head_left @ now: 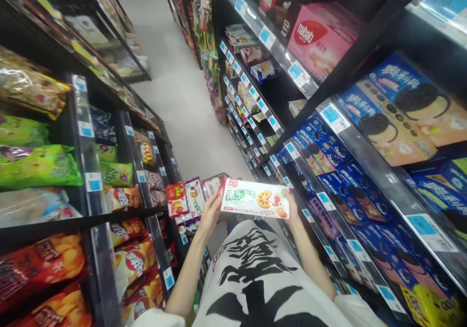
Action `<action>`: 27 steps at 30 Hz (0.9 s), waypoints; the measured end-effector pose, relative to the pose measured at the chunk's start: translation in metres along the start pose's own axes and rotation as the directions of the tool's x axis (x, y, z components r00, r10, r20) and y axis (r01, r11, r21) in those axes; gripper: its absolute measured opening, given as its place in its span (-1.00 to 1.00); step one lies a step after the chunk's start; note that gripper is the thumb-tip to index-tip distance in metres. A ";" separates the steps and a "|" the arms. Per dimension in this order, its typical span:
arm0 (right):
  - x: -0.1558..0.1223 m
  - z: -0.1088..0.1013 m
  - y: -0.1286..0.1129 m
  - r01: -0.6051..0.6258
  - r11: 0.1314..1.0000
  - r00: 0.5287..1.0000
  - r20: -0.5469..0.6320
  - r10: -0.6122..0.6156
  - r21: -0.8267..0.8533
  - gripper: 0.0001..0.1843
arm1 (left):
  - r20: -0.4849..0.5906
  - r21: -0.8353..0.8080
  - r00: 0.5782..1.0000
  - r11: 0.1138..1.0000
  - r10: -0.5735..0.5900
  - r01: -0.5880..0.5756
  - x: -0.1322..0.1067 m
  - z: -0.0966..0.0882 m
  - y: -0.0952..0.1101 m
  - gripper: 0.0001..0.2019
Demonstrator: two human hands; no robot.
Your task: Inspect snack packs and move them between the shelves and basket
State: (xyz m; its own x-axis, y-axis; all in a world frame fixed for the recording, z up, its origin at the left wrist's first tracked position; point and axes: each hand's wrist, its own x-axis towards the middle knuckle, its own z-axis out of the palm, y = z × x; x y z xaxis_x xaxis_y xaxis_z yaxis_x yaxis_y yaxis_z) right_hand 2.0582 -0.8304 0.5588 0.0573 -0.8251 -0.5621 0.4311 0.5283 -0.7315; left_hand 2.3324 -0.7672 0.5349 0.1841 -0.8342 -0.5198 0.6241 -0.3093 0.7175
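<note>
We've got the white biscuit pack [251,200] out before our printed shirt [284,295], left hand [210,214] and right hand [293,208] clasping opposite ends, where one loosened grip could tip it down!

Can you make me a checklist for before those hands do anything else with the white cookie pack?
1. Left hand on the white cookie pack: ok, it holds the left end.
2. Right hand on it too: ok, at the right end.
3. Cookie picture showing: ok, it faces the camera.
4. A hand free for something else: not ok, both hold the pack.
5. Pack sealed all around: cannot tell, its back is hidden.
6. Its price on the price tags: cannot tell.
</note>
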 end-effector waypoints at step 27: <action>0.003 0.005 -0.008 -0.018 1.000 0.999 0.050 0.017 0.018 -0.41 | -0.057 -0.003 0.998 0.999 0.038 -0.039 -0.007 0.012 0.003 -0.39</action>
State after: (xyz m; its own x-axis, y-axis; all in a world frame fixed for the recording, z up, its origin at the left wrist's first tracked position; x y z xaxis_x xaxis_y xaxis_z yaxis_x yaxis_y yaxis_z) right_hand 2.0591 -0.8381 0.5642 0.1093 -0.8252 -0.5542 0.4464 0.5389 -0.7144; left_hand 2.3235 -0.7676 0.5460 0.2508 -0.8182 -0.5173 0.6189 -0.2754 0.7356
